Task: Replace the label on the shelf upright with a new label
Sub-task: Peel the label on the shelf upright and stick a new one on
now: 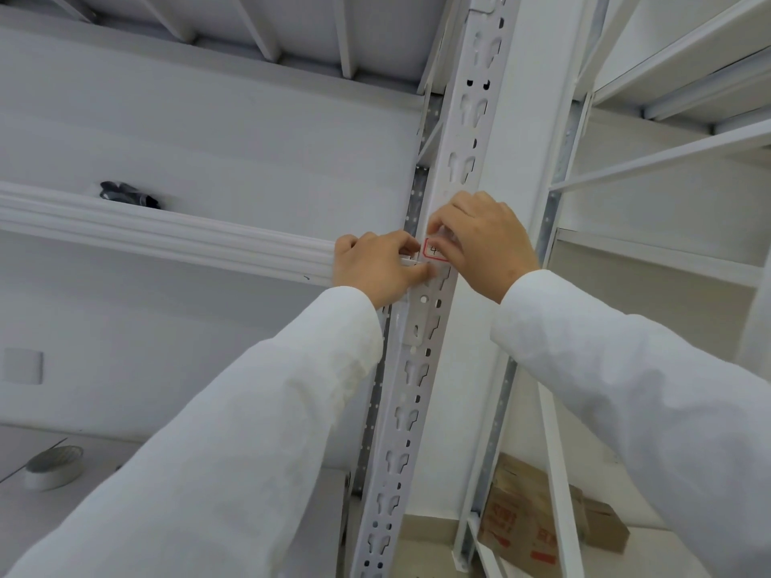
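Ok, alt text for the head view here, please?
Both hands, left hand and right hand, pinch a red-bordered label against a white perforated shelf upright. A tape roll lies lower left; cardboard boxes sit lower right.

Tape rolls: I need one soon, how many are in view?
1: a tape roll lies on the lower shelf at far left. Others may be hidden.

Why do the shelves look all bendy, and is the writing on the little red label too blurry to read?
Head view: the wide-angle lens bows straight parts, so the beam curves and the shelf upright leans. Light is soft and even, with no glare. The label is fairly sharp, but the left hand and right hand cover most of its writing.
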A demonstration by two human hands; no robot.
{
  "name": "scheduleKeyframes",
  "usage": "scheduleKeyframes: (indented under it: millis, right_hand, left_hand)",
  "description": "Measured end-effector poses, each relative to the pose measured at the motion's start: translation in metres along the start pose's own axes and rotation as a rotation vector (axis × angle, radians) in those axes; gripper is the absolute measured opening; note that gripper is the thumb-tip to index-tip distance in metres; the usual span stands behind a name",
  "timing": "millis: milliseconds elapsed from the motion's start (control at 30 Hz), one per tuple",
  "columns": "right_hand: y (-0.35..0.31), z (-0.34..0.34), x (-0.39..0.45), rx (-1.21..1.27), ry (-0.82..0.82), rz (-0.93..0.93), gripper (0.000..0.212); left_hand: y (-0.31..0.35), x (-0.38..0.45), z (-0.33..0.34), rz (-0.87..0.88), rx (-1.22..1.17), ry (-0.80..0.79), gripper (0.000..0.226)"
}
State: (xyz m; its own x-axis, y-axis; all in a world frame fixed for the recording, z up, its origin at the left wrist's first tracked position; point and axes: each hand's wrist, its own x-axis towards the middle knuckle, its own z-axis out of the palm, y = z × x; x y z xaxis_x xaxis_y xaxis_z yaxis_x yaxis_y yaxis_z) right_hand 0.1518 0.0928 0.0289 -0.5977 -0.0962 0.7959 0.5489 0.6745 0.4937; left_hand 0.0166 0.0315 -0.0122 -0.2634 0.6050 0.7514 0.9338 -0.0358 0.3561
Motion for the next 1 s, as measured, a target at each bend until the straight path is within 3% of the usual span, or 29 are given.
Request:
scheduleKeyframes:
  millis: [133, 433, 633, 767, 1000]
  right_hand:
    - [0.0, 0.003, 0.002, -0.115, 0.039, -0.073, 0.023]
    - [-0.001, 0.014, 0.004, -0.427, 0.075, -0.155, 0.015]
    - [0.006, 0.006, -0.001, -0.073, 0.055, -0.033, 0.024]
    - [0.009, 0.009, -0.005, -0.051, 0.05, -0.058, 0.022]
    - [0.007, 0.018, 0.0, -0.119, 0.184, -0.07, 0.012]
  left_hand:
    - [0.0, -0.001, -0.001, 0.005, 0.002, 0.002, 0.041]
    - [0.001, -0.002, 0.0, 0.007, 0.02, 0.012, 0.039]
    - [-0.002, -0.001, 0.001, 0.011, 0.005, 0.011, 0.043]
    - [-0.002, -0.001, 0.001, 0.02, 0.018, 0.011, 0.044]
    - [-0.002, -0.001, 0.002, 0.006, 0.007, 0.01, 0.043]
